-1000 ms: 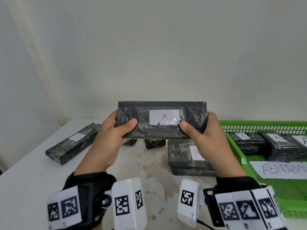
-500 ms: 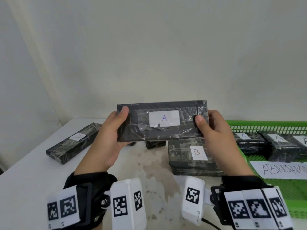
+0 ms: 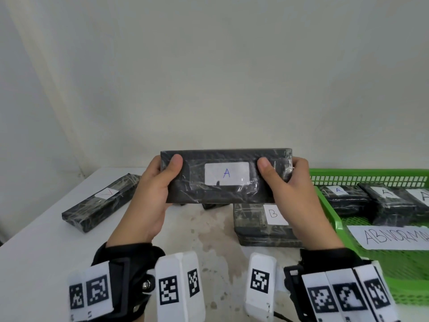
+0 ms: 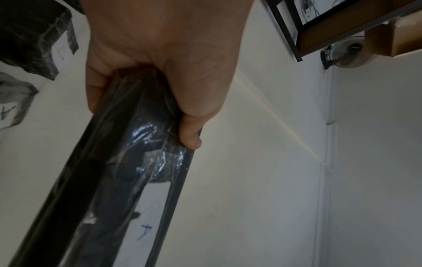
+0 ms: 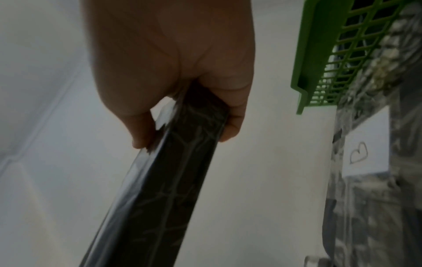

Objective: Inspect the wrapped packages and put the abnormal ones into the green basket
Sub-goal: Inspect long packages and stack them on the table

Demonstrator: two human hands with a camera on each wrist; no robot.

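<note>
Now I am holding the package [image 3: 226, 176] up above the table [image 3: 34, 240], my left hand [image 3: 148, 201] and right hand [image 3: 299, 198] gripping its ends, thumbs pressing its labelled face; the green basket [image 3: 329, 205] is sitting at three o'clock.
</note>
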